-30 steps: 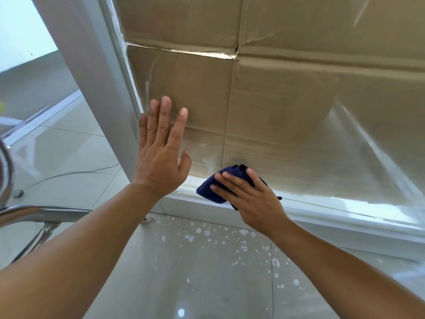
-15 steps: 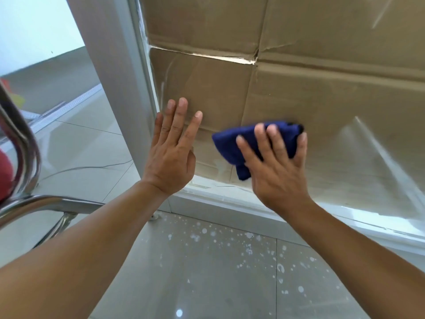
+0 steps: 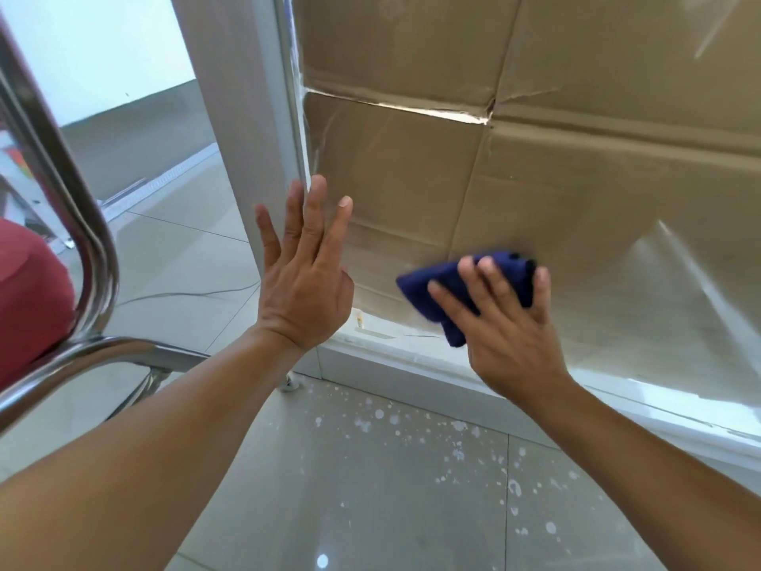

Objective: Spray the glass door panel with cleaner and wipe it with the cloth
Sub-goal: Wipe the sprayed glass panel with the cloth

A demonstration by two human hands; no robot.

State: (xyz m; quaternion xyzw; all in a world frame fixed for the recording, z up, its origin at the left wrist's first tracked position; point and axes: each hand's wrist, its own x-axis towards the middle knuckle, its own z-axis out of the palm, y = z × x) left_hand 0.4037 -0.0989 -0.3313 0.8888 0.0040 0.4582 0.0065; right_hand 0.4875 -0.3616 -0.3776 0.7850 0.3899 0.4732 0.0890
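Observation:
The glass door panel (image 3: 597,208) fills the upper right, with brown cardboard showing behind it. My right hand (image 3: 504,323) presses a dark blue cloth (image 3: 436,290) flat against the lower part of the glass, fingers spread and straight over the cloth. My left hand (image 3: 304,274) lies flat on the glass near the door's white frame (image 3: 247,158), fingers straight and pointing up. No spray bottle is in view.
A chrome chair frame (image 3: 86,257) with a red seat (image 3: 29,290) stands at the left. The white bottom rail of the door (image 3: 391,364) runs along the tiled floor (image 3: 370,488), which is spotted with white flecks. A thin cable (image 3: 185,292) lies on the floor.
My right hand swept the cloth up from the bottom rail onto the glass, then to the right. My left hand has stayed flat on the glass. The camera has shifted left.

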